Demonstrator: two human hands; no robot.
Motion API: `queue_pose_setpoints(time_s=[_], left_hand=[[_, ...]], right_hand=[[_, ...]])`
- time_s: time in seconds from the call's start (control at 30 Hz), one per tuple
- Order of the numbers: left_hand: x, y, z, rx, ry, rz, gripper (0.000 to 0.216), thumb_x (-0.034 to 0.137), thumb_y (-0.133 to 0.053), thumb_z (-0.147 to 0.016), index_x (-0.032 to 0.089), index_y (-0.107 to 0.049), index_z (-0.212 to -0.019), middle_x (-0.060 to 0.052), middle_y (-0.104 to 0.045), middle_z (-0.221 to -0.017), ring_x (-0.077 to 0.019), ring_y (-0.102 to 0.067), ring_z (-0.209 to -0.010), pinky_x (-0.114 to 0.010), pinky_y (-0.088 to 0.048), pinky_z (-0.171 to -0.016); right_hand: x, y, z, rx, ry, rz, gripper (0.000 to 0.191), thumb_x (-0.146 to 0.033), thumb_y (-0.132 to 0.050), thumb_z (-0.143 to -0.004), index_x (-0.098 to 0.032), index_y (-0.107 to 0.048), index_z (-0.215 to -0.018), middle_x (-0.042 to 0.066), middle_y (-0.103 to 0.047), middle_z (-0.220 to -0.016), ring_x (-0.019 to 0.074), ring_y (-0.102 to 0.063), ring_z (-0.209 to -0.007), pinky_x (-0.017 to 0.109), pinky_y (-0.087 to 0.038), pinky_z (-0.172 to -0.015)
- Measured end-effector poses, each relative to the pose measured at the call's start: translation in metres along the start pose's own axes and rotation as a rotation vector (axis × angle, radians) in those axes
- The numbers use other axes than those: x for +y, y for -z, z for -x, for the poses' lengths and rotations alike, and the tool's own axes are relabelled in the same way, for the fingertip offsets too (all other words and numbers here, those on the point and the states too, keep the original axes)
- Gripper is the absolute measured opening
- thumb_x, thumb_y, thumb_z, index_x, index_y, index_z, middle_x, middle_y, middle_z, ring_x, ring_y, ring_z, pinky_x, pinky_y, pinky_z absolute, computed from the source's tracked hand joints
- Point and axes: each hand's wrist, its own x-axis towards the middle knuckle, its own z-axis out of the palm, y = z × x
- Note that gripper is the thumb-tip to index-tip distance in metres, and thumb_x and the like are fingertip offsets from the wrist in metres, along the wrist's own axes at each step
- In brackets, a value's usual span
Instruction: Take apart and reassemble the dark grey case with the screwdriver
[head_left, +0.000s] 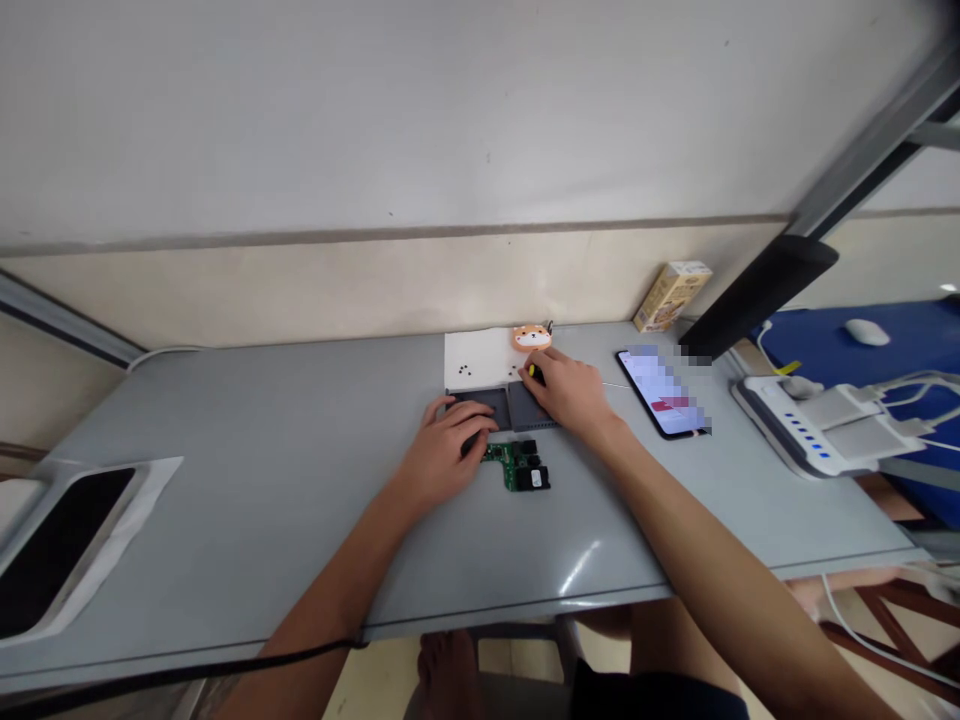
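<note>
My left hand (448, 445) lies with fingers curled on a flat dark grey case part (484, 402) on the grey table (262, 480). My right hand (571, 393) rests on a second dark grey part (521, 405) beside it, fingers closed round a small yellow-tipped tool (531, 371). A green circuit board (519, 464) lies just in front of both hands. Behind them is a white sheet (480, 358) with a few tiny dark screws (464, 371) on it.
An orange animal-shaped item (532, 337) sits at the sheet's far corner. A lit phone (664, 392) lies right of my right hand, a yellow carton (671, 295) behind it. A white device with cables (817, 420) is at the right edge, a black tray (52, 540) at left.
</note>
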Motion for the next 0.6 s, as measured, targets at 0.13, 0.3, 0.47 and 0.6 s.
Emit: queue_pose_setpoints(time_s=[0.13, 0.3, 0.47, 0.6], left_hand=[[-0.0002, -0.0001, -0.0004, 0.007, 0.005, 0.007, 0.025, 0.019, -0.049, -0.102, 0.025, -0.073, -0.107, -0.004, -0.074, -0.124, -0.0198, -0.066, -0.119, -0.049, -0.031, -0.118], [0.0016, 0.0, -0.0011, 0.014, 0.017, 0.004, 0.024, 0.021, -0.05, -0.102, 0.025, -0.073, -0.105, -0.003, -0.075, -0.123, -0.0197, -0.066, -0.119, -0.047, -0.031, -0.119], [0.0025, 0.0018, -0.0013, -0.001, 0.045, 0.007, 0.023, 0.024, -0.049, -0.103, 0.025, -0.073, -0.104, -0.003, -0.074, -0.122, -0.0205, -0.067, -0.117, -0.048, -0.03, -0.119], [0.0012, 0.001, -0.0011, 0.004, 0.036, 0.012, 0.023, 0.024, -0.049, -0.103, 0.025, -0.072, -0.103, -0.003, -0.074, -0.122, -0.0199, -0.067, -0.117, -0.047, -0.03, -0.119]], right_hand=[[0.0001, -0.0014, 0.0, 0.02, 0.004, -0.008, 0.043, -0.048, -0.03, -0.108, -0.023, -0.065, -0.114, 0.011, -0.071, -0.123, 0.0242, -0.071, -0.087, 0.032, -0.039, -0.067], [0.0004, -0.0032, -0.0006, 0.034, 0.006, -0.014, 0.042, -0.047, -0.031, -0.108, -0.023, -0.065, -0.112, 0.01, -0.072, -0.121, 0.0236, -0.071, -0.087, 0.032, -0.039, -0.066], [0.0029, -0.0061, -0.0014, 0.063, -0.002, -0.022, 0.04, -0.046, -0.033, -0.107, -0.023, -0.065, -0.111, 0.009, -0.073, -0.119, 0.024, -0.072, -0.087, 0.033, -0.038, -0.065], [0.0049, -0.007, -0.0018, 0.067, 0.0, -0.019, 0.036, -0.043, -0.035, -0.107, -0.024, -0.065, -0.112, 0.008, -0.073, -0.119, 0.0237, -0.071, -0.086, 0.033, -0.036, -0.064]])
